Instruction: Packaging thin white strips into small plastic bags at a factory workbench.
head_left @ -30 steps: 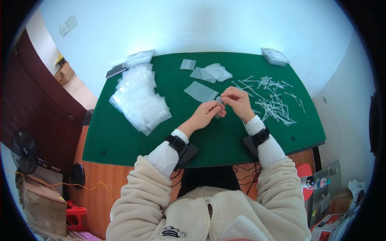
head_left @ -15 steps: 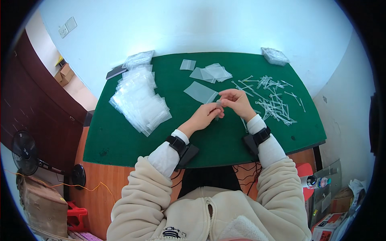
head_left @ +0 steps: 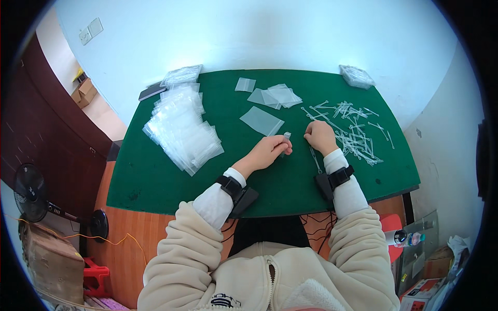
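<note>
Separated now, left hand (head_left: 268,153) fingers pinch a small bag (head_left: 286,137); right hand (head_left: 320,137) rests curled beside the ties (head_left: 353,136).

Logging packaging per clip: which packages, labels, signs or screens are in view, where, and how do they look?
Heap of clear flat bags: mat's left, overlapping.
Loose clear bags: mat's top centre.
Single clear bag: ahead of the left hand.
Bundled clear bags: top right corner.
Cardboard box: floor, lower left, brown.
Plastic bottle: floor, lower right.
No screens or signs.
</note>
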`<state>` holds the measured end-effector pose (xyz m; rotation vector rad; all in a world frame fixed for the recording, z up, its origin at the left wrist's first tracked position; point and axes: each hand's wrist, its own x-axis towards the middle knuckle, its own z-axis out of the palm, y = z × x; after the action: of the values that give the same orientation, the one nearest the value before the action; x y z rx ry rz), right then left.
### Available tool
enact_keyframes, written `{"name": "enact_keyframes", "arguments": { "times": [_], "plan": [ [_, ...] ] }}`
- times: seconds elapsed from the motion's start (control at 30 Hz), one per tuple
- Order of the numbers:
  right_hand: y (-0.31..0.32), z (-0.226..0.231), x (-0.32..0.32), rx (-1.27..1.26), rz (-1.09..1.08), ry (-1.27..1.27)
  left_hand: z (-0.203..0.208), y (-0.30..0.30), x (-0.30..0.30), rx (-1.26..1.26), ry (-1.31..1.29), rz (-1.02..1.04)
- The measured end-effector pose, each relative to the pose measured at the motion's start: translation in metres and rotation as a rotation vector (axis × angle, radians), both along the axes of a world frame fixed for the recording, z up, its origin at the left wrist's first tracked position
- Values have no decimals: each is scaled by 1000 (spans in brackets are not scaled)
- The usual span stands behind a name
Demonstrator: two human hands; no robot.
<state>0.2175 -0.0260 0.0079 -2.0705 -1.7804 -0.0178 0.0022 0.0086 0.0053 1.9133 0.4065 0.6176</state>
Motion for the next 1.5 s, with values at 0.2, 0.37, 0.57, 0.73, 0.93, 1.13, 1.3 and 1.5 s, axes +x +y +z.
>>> {"name": "enact_keyframes", "arguments": {
  "times": [0.2,0.37,0.57,0.73,0.93,1.13,1.3,1.5],
  "plan": [
    [-23,37,-14,-88,-86,-39,-1,1,-2,-6,-12,0],
    [-22,35,-2,-224,-58,-29,0,0,-2,-9,-8,0],
    [-4,0,22,-135,-118,-56,-1,2,0,-23,-25,-12],
    [-9,6,17,35,-143,-65,-4,3,-1,-21,-24,-3],
    [-5,25,-4,543,208,289,-8,6,0,-113,-115,84],
    [-6,19,-32,232,578,1203,-15,14,-2,-343,-243,126],
    [-4,10,-39,159,586,1042,-5,5,1,-478,-200,88],
    [-1,10,-41,388,555,919,-2,3,0,-509,-141,33]
  ]
}}
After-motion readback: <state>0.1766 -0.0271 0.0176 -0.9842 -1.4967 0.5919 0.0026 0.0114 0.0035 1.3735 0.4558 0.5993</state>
